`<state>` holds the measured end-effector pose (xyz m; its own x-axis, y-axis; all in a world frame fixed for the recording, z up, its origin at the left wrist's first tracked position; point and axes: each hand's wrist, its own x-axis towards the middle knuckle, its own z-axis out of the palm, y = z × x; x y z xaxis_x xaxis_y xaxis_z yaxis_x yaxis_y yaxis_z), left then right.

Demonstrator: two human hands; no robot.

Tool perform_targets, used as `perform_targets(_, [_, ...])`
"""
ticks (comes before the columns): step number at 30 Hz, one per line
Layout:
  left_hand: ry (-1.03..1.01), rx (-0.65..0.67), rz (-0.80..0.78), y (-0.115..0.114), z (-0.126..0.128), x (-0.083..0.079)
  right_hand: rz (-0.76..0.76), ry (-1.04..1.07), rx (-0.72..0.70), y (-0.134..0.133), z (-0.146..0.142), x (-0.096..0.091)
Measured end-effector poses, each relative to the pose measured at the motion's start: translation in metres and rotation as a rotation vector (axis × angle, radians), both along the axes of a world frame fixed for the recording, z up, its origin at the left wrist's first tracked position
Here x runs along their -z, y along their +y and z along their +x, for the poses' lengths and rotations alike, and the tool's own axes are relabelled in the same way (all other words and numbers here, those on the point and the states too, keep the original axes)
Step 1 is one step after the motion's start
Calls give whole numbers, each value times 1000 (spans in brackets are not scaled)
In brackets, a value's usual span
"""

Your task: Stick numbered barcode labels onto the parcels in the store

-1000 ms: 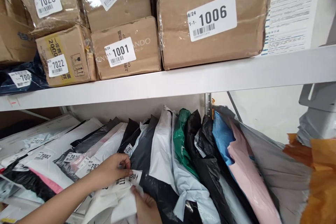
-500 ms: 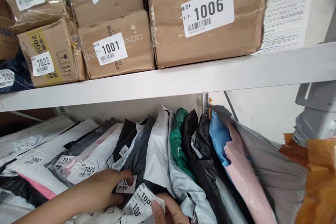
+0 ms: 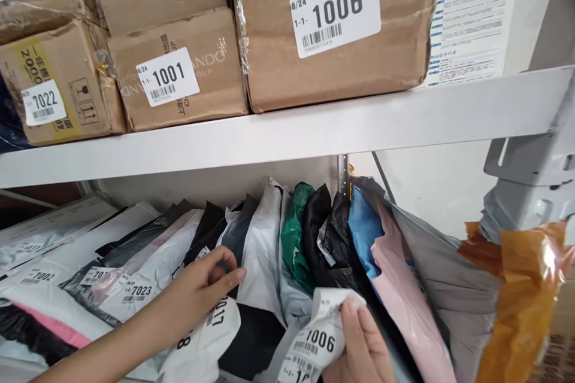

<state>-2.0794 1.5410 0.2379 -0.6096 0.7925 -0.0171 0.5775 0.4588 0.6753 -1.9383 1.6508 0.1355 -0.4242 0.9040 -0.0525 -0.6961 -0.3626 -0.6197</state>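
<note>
My right hand pinches a strip of white number labels between thumb and fingers. The label facing me reads 1006, and the strip runs down out of the frame. My left hand hovers in front of a dark grey mailing bag, thumb and forefinger apart with a gap between them. Just below it hangs another length of label strip showing 1017; whether the hidden lower fingers touch it I cannot tell. A white mailing bag leans behind, between my hands.
Above runs a white shelf edge bearing cardboard boxes, among them the box labelled 1006. Several mailing bags stand along the lower shelf, including a green one and a pink one. Orange tape hangs at the right post.
My left hand has lifted off the label on the dark bag. My right hand has moved right and up with the label strip, now showing 1006. The view has shifted slightly right.
</note>
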Motion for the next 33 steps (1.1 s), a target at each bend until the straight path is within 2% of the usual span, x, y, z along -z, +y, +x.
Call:
perform_targets(2, [117,-19,-1,7,0,-1,65,-42,-86,8,2,-7])
perform_targets(4, [161,39,-77,13,-1,-6,100,-45,-128,6,-3,-14])
perform_targets(8, [-16,342,-326,18,-14,-11,157,-4,-131,-13,-21,-17])
perform_targets(11, [-188,499,-311,14,-28,-9,246,50,-245,-24,-36,-10])
perform_targets(13, [-278,490,-264,11,-33,-8,279,64,-287,-28,-44,-5])
perform_targets(15, [-311,455,-218,10,-35,-8,272,15,-267,-30,-51,-1])
perform_targets(17, [-267,440,-159,10,-34,-10,233,-53,-223,-32,-59,5])
perform_targets(21, [-191,429,-76,15,-37,-6,228,-52,-247,-30,-79,19])
perform_targets(27, [-15,283,-94,25,-47,12,184,-94,-213,-21,-91,24])
perform_targets(30, [128,250,-133,26,-45,13,175,-131,-193,-21,-88,27])
perform_targets(33, [270,219,-198,26,-41,9,209,-92,-281,-22,-89,32])
